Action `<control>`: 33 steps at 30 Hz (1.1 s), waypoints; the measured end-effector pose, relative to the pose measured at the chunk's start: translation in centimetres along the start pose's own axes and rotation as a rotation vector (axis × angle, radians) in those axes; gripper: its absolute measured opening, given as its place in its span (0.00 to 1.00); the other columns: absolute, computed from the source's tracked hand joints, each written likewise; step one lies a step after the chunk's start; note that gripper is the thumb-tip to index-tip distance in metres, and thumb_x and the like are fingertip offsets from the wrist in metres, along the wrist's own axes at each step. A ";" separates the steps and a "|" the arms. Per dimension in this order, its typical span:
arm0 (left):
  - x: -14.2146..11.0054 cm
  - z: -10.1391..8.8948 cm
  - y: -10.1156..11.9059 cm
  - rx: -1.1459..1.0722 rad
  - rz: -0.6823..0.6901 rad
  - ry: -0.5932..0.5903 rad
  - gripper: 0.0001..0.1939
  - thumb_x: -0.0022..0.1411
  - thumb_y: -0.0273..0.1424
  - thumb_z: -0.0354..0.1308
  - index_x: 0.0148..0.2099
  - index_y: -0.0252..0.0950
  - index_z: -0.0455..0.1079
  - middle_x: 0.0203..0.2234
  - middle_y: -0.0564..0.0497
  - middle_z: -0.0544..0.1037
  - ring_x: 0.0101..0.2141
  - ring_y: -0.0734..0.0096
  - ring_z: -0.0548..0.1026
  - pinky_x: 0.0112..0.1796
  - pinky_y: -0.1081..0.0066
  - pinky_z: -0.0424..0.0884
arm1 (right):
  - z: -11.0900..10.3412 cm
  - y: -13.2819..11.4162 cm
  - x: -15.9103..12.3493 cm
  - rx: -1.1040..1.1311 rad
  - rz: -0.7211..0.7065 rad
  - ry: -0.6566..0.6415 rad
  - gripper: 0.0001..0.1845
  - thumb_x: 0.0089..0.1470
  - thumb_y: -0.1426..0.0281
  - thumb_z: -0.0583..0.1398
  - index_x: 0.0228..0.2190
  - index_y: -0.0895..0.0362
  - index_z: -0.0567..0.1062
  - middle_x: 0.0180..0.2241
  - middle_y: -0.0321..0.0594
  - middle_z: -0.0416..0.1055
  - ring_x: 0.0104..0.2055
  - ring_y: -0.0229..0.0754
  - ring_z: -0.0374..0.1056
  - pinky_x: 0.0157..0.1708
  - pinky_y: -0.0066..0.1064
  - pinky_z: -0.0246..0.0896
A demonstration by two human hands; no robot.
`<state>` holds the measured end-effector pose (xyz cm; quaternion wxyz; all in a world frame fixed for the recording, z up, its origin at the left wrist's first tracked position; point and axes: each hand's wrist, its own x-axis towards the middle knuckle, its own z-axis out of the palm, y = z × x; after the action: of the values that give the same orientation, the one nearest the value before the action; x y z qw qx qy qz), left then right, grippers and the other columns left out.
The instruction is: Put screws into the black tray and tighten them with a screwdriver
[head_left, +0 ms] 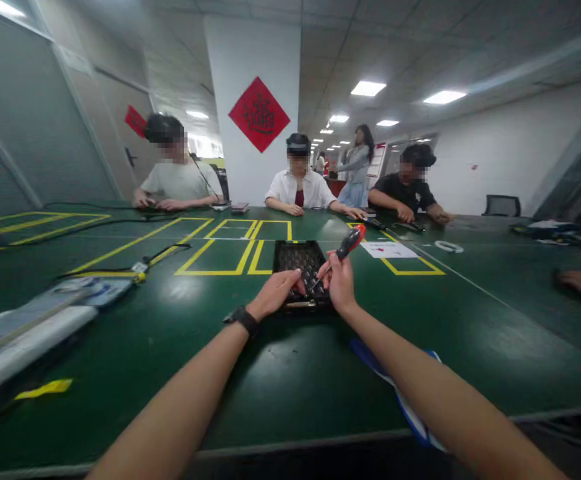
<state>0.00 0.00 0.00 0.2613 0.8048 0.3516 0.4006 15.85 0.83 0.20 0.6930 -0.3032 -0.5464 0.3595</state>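
red and black, the screwdriver (350, 243) sits in the right hand (341, 280), whose fingers close round it where handle meets shaft; from my remote seat i see the shaft slant down into the black case (298, 243). the left hand (279, 291) rests at the case's near left edge, fingers bent inward; i cannot tell whether they pinch anything. the case lies on the green table (280, 393) between both hands, bearing small pieces too blurred for me to name. i would let the left hand steady that edge and tilt the shaft more upright, so neighbouring pieces stay unbumped. farther out lie yellow tape outlines (207, 272) and a white sheet (390, 249).
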 end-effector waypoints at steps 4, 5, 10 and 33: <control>0.0 0.0 -0.1 0.023 -0.022 0.019 0.31 0.64 0.44 0.34 0.27 0.33 0.72 0.26 0.50 0.76 0.31 0.71 0.70 0.39 0.72 0.63 | 0.0 -0.2 -0.1 -0.010 -0.004 -0.003 0.16 0.55 0.56 0.49 0.37 0.56 0.60 0.16 0.26 0.64 0.11 0.27 0.51 0.10 0.19 0.44; 0.0 0.0 -0.1 0.028 -0.023 0.020 0.31 0.64 0.44 0.34 0.27 0.33 0.72 0.26 0.50 0.76 0.31 0.71 0.70 0.39 0.72 0.63 | 0.0 -0.2 -0.1 -0.013 -0.007 -0.003 0.16 0.55 0.56 0.49 0.37 0.56 0.60 0.16 0.26 0.64 0.11 0.27 0.51 0.10 0.19 0.44; 0.0 0.0 -0.2 0.037 -0.015 0.001 0.31 0.64 0.45 0.34 0.27 0.33 0.73 0.26 0.50 0.76 0.31 0.71 0.70 0.39 0.71 0.63 | -0.1 0.0 -0.1 -0.020 -0.018 -0.004 0.16 0.55 0.56 0.49 0.37 0.55 0.60 0.16 0.27 0.64 0.11 0.27 0.51 0.10 0.19 0.44; 0.1 0.2 -0.8 -0.005 -0.036 0.022 0.33 0.64 0.45 0.32 0.26 0.33 0.74 0.25 0.49 0.76 0.29 0.71 0.70 0.37 0.71 0.63 | -0.1 0.6 -0.1 -0.048 -0.019 0.001 0.16 0.55 0.56 0.48 0.37 0.55 0.61 0.16 0.27 0.64 0.10 0.28 0.52 0.10 0.19 0.46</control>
<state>-0.08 0.54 -0.63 0.2665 0.7931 0.3679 0.4057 15.87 1.10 -0.32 0.6892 -0.3145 -0.5574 0.3397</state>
